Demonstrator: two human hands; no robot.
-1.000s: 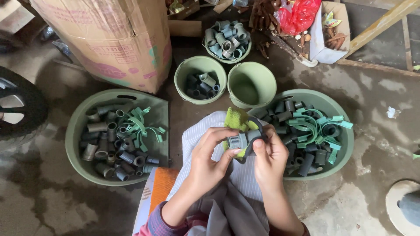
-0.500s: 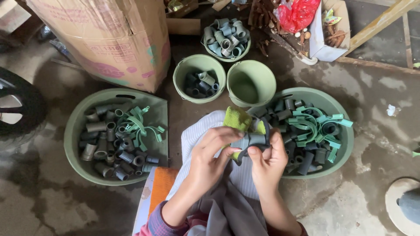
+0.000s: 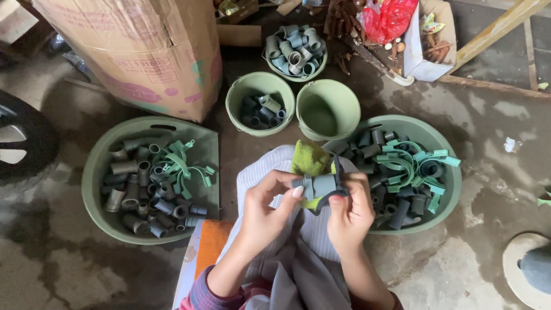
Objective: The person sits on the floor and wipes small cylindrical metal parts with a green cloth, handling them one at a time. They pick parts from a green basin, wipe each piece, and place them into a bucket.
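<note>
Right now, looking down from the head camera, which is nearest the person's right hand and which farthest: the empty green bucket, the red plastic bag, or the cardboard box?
From the right hand:
1. Empty green bucket, just above the hands.
2. Red plastic bag, top edge, right of centre.
3. Cardboard box, far upper left.

Informal home workshop, floor-level sorting setup. Stained concrete floor (image 3: 69, 270); green basins (image 3: 94, 189) full of grey pipe fittings (image 3: 143, 201) and green clips (image 3: 183, 163); small buckets (image 3: 327, 109); big cardboard box (image 3: 143, 51); tyre (image 3: 23, 143); scattered clutter.
</note>
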